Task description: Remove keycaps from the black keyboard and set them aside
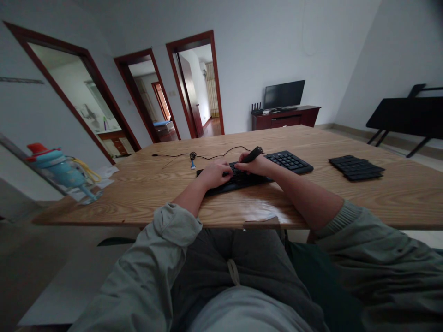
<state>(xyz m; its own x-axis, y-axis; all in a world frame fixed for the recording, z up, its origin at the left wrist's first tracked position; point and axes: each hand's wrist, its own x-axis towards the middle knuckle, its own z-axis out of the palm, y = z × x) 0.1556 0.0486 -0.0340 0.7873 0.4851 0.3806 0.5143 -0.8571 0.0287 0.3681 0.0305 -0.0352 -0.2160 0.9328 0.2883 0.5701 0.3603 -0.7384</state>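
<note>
A black keyboard (289, 161) lies at a slant on the wooden table in front of me. My left hand (216, 174) is closed over its left part, fingers curled on the keys and the near edge. In my right hand (252, 165) is a thick black pen-shaped tool (254, 154), gripped like a pen, its upper end leaning up to the right. The tool's working tip is hidden by my fingers, low over the keys. A thin black cable (224, 153) with a blue connector (193, 164) runs behind the keyboard.
Several flat black pieces (356, 167) lie overlapping on the table (138, 198) at right. At the left edge stands a light-blue bottle (67, 171) with a red lid, beside white paper (108, 177). A television (284, 94) on a cabinet (285, 119) is beyond the table.
</note>
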